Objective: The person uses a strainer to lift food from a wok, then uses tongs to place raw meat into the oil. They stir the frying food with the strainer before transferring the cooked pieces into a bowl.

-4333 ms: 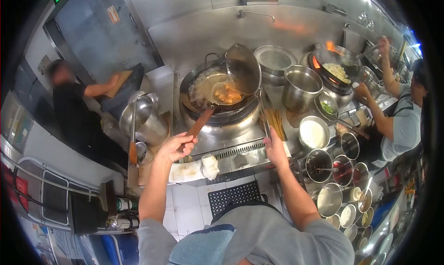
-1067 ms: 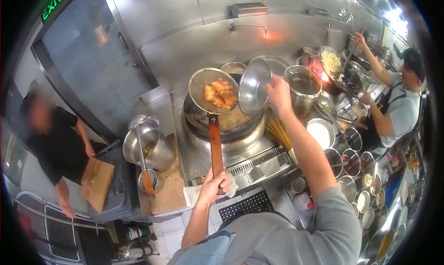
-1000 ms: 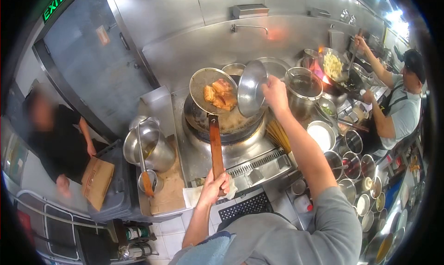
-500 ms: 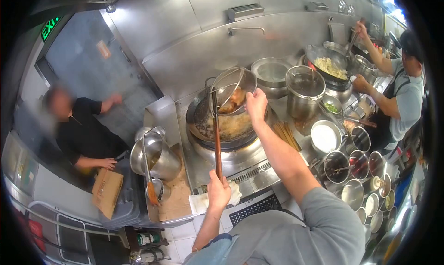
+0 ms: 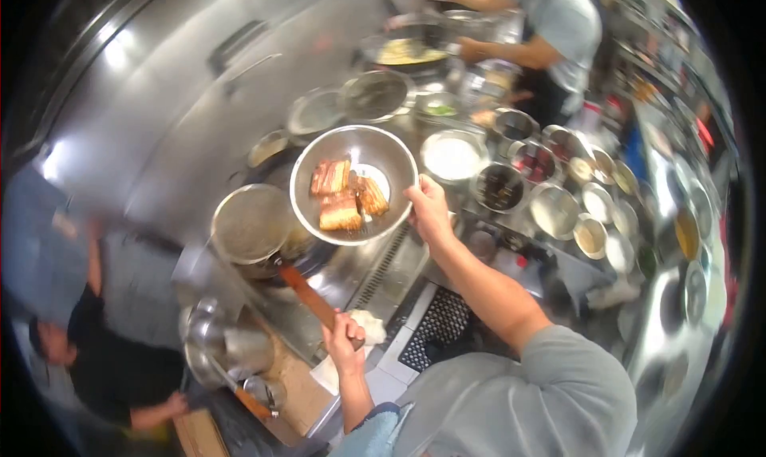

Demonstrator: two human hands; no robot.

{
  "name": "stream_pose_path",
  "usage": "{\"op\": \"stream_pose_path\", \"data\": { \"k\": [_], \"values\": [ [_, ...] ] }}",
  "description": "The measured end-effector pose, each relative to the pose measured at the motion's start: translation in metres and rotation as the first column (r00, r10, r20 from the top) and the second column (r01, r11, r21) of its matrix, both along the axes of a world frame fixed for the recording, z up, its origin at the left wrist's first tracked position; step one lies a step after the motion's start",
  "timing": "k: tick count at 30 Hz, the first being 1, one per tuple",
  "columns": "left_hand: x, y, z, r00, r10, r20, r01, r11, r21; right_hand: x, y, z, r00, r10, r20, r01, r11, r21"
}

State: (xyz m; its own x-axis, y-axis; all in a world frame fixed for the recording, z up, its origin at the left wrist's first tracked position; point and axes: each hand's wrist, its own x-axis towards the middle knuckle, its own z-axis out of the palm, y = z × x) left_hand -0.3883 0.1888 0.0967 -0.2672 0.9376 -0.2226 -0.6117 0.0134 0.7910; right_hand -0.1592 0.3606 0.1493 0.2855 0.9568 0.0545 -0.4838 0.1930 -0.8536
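My right hand [image 5: 431, 209] grips the rim of a metal bowl [image 5: 403, 158]. Several browned slabs of layered meat, which look like pork belly [image 5: 339, 209], lie inside it. My left hand [image 5: 345, 341] is wrapped around the wooden handle of a round strainer [image 5: 251, 225]. The strainer's head is left of the bowl, above the stove, with no food visible on it. Behind both, the wok [image 5: 307, 253] is mostly hidden.
Pots [image 5: 379, 94] stand beyond the bowl. Several seasoning containers [image 5: 554, 209] crowd the right side. A co-worker [image 5: 558, 34] handles a wok of food [image 5: 411, 51] at the back. Another person in black [image 5: 120, 361] is at left, near a metal pot [image 5: 247, 349].
The bowl, tilted on its side over the wok before, is now level and closer to me with the meat inside. The strainer has swung left, away from it. My view has turned right.
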Motion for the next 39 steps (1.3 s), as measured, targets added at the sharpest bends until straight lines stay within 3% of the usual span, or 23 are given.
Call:
{"op": "stream_pose_path", "data": {
  "k": [5,7,11,14,15,16,17,19,20,21,23,24,27,28,30,31,32,34,35,36,37,38,39],
  "values": [
    [0.027,0.01,-0.018,0.986,0.123,-0.113,-0.134,0.986,-0.095,0.164,-0.153,-0.011,0.977,-0.209,0.045,0.213,0.97,-0.119],
    [0.016,0.019,-0.042,0.978,-0.045,-0.202,0.053,0.998,0.034,0.234,-0.227,-0.03,0.942,-0.332,0.056,0.336,0.937,-0.097],
    [0.047,0.02,-0.032,0.925,0.09,-0.369,-0.024,0.983,0.18,0.341,-0.401,-0.024,0.604,-0.759,0.245,0.797,0.575,-0.184],
    [0.022,0.036,-0.052,0.996,-0.078,0.039,0.078,0.997,-0.003,0.412,-0.516,-0.024,0.261,-0.911,0.32,0.965,0.242,-0.099],
    [0.02,0.041,-0.059,0.975,-0.097,0.202,0.082,0.993,0.083,0.435,-0.547,-0.026,0.166,-0.911,0.378,0.986,0.157,-0.055],
    [0.008,0.051,-0.071,0.981,-0.104,-0.161,0.119,0.989,0.087,0.457,-0.57,-0.029,0.094,-0.92,0.381,0.996,0.09,-0.029],
    [-0.003,0.062,-0.085,0.859,-0.09,-0.503,0.153,0.985,0.085,0.478,-0.589,-0.033,0.024,-0.923,0.385,1.0,0.025,-0.005],
    [-0.003,0.061,-0.074,0.962,-0.226,-0.156,0.25,0.955,0.157,0.513,-0.612,-0.041,-0.112,-0.913,0.391,0.994,-0.106,0.039],
    [-0.004,0.071,-0.083,0.744,0.04,-0.667,0.184,0.947,0.262,0.528,-0.613,-0.047,-0.178,-0.902,0.393,0.984,-0.17,0.054],
    [-0.001,0.071,-0.074,0.886,-0.02,-0.464,0.124,0.973,0.194,0.543,-0.613,-0.054,-0.24,-0.887,0.395,0.97,-0.232,0.07],
    [0.038,0.042,-0.016,0.998,-0.054,0.024,0.054,0.999,0.007,0.579,-0.614,-0.087,-0.275,-0.928,0.252,0.958,-0.286,-0.006],
    [0.067,0.02,-0.009,0.958,0.051,-0.283,0.025,0.966,0.257,0.579,-0.609,-0.087,-0.262,-0.924,0.278,0.947,-0.302,-0.11],
    [0.051,0.021,0.002,0.995,-0.101,0.023,0.096,0.981,0.168,0.583,-0.582,-0.103,-0.263,-0.964,0.043,0.954,-0.267,-0.137],
    [0.043,0.02,0.0,0.934,-0.013,-0.358,0.126,0.948,0.294,0.57,-0.571,-0.1,-0.223,-0.975,0.003,0.966,-0.221,-0.133],
    [0.032,0.018,-0.014,0.421,0.287,-0.86,0.291,0.855,0.428,0.528,-0.546,-0.099,-0.058,-0.996,0.066,0.99,-0.066,-0.124],
    [0.029,0.023,-0.023,0.57,0.175,-0.802,0.243,0.897,0.369,0.499,-0.527,-0.098,0.022,-0.975,0.221,0.981,-0.021,-0.194],
    [0.025,0.035,-0.033,0.707,0.074,-0.703,0.202,0.932,0.302,0.479,-0.511,-0.131,0.123,-0.892,0.434,0.99,0.082,-0.114],
    [0.008,0.06,-0.047,0.912,-0.065,-0.405,0.139,0.978,0.155,0.391,-0.46,-0.146,0.503,-0.697,0.511,0.864,0.388,-0.322],
    [-0.011,0.061,-0.052,0.972,-0.086,-0.22,0.106,0.991,0.083,0.351,-0.442,-0.177,0.556,-0.429,0.712,0.782,0.56,-0.274],
    [-0.019,0.038,-0.034,0.998,-0.062,-0.022,0.062,0.998,0.019,0.312,-0.427,-0.191,0.906,-0.121,0.405,0.316,0.831,-0.458],
    [-0.016,0.023,-0.023,0.96,-0.113,0.255,0.102,0.993,0.055,0.29,-0.417,-0.201,0.716,0.428,0.551,-0.072,0.831,-0.552],
    [-0.021,0.022,-0.025,0.963,-0.185,0.198,0.166,0.98,0.108,0.262,-0.41,-0.222,0.426,0.618,0.661,-0.185,0.775,-0.605],
    [-0.025,0.018,-0.018,0.98,-0.153,0.13,0.142,0.986,0.091,0.241,-0.393,-0.222,0.158,0.852,0.5,-0.194,0.523,-0.83]
  ]
}}
